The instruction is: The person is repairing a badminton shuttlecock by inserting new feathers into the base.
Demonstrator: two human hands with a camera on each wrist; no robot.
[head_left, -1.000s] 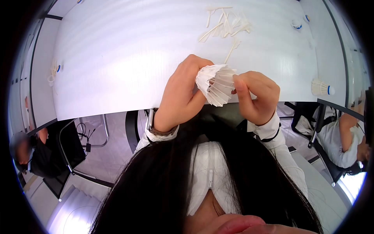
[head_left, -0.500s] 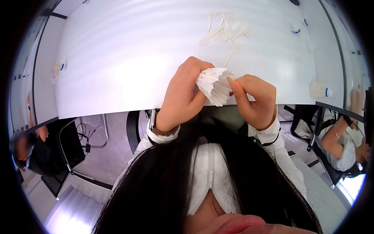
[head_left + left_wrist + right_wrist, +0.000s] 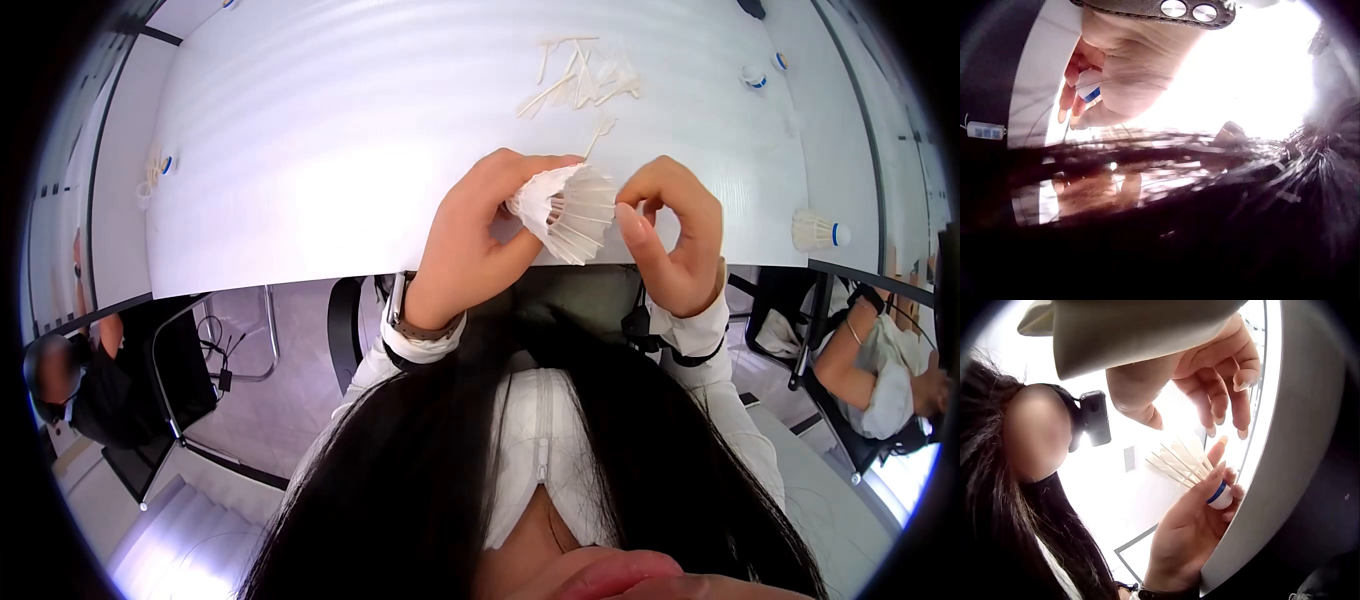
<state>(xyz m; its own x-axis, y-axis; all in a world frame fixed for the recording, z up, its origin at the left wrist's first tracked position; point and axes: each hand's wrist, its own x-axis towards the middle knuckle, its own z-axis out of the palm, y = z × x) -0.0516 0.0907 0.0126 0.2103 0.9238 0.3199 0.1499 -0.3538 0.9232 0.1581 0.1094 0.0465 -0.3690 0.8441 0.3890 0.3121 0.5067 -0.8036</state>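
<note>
My left hand [image 3: 470,235] grips a white feather shuttlecock [image 3: 575,215] around its lower part, with the open skirt facing right. In the right wrist view, the white base with a blue band [image 3: 1220,496] shows between the left fingers, and bare quills spread above it. My right hand [image 3: 692,235] hovers just right of the skirt's rim. Its thumb and bent fingers [image 3: 1215,394] stand apart with nothing between them. Dark hair covers much of the left wrist view, where part of the base [image 3: 1089,84] peeks out from the palm.
Broken feather pieces [image 3: 580,80] lie farther back on the white table [image 3: 330,150], and one loose quill piece [image 3: 598,135] lies nearer. Another shuttlecock [image 3: 818,232] rests at the right edge. Small blue-banded pieces lie along both sides. Two other people sit left and right.
The right thumb and fingers have let go of the skirt's rim and moved a little to the right. The left hand has turned the shuttlecock slightly, still holding it.
</note>
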